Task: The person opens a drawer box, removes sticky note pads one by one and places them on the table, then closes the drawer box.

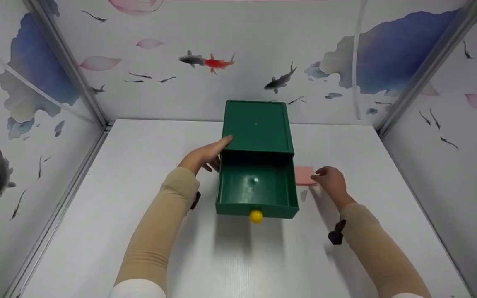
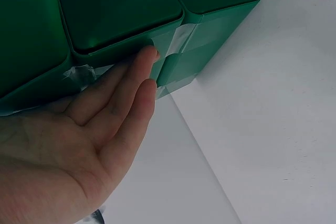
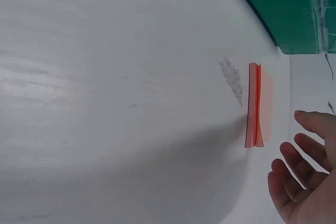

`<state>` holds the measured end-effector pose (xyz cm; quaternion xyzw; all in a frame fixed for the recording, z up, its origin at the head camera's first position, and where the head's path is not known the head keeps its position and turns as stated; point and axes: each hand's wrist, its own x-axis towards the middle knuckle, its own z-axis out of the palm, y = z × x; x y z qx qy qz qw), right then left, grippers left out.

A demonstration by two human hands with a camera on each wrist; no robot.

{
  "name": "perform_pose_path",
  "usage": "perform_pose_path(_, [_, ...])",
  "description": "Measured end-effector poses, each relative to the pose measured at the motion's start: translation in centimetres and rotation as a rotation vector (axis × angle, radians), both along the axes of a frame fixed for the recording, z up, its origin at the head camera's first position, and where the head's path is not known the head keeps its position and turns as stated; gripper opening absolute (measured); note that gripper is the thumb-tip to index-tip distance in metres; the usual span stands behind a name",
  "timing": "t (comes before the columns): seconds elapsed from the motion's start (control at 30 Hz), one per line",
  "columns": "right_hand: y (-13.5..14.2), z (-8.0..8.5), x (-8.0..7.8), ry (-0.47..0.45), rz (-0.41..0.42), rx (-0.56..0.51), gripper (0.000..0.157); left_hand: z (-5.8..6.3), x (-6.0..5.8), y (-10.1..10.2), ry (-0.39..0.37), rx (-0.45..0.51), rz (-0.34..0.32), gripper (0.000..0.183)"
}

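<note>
With left hand (image 1: 204, 156) straight-fingered against the green drawer unit (image 1: 259, 126) and right hand (image 1: 332, 182) loose, empty, beside the pink pad (image 1: 304, 176) right of the unit, could tip it by leaning on the pulled-out drawer (image 1: 232, 208) or skid the pad by fumbling.

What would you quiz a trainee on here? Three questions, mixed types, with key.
1. Multiple choice: what colour is the round knob on the open drawer? A) red B) yellow C) black
2. True or false: the pink paper lies inside the open drawer.
3. Short answer: which hand touches the green drawer unit, and where is its thumb?

Key:
1. B.
2. False: in the head view the pink paper is on the white table, to the right of the green drawer unit.
3. The left hand; its thumb is on the unit's top, at the left edge.
</note>
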<state>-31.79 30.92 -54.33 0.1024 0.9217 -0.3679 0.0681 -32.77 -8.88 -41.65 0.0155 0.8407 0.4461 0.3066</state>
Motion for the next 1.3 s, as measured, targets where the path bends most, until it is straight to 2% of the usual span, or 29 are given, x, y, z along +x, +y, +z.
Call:
perform_pose_path(0.13, [0.0, 0.5, 0.9, 0.028, 0.044, -0.022, 0.036, -0.1, 0.0, 0.1, 0.02, -0.007, -0.003, 0.098])
perform_pose_path(0.37, [-1.1, 1.6, 2.9, 0.061, 0.118, -0.124, 0.038, -0.2, 0.1, -0.3, 0.029, -0.009, -0.008, 0.097])
perform_pose_path(0.83, [-2.6, 4.4, 7.1, 0.149, 0.277, -0.162, 0.028, -0.2, 0.0, -0.1, 0.025, 0.007, -0.004, 0.097])
perform_pose_path(1.1, [-3.4, 5.9, 9.3, 0.189, 0.424, -0.199, 0.025, -0.1, 0.0, 0.1, 0.03, -0.006, -0.017, 0.098])
perform_pose_path(1.3, [-4.0, 6.8, 10.5, 0.175, 0.533, -0.198, 0.023, -0.2, -0.1, 0.0, 0.026, -0.006, -0.007, 0.098])
